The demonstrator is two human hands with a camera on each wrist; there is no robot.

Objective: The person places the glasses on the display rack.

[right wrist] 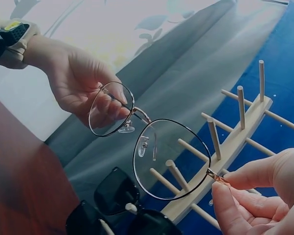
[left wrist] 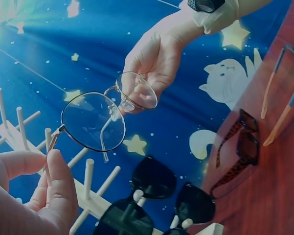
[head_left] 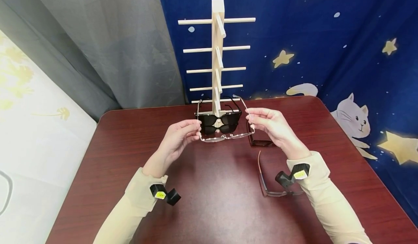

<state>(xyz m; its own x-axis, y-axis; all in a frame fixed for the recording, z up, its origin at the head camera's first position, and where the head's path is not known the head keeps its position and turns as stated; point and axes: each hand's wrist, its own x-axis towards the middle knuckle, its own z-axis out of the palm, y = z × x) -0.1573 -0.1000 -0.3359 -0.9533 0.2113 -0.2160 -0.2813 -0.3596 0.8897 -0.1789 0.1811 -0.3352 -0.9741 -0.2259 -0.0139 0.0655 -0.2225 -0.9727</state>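
We spot round, wire-rimmed glasses [head_left: 223, 137]; left hand [head_left: 179, 136], right hand [head_left: 268, 123], apart, pinch temples [head_left: 243, 102], arms [head_left: 132, 204] stretched toward wooden stand [head_left: 216, 37].

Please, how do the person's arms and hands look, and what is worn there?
The left hand and right hand are bare. Long cream sleeves reach the wrists; each cuff carries an angular black device with a bright yellow patch.

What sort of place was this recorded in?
Probably a curtained-off indoor workspace rather than a shop: a starry blue curtain hangs behind a reddish table, with a wooden glasses rack near its back edge.
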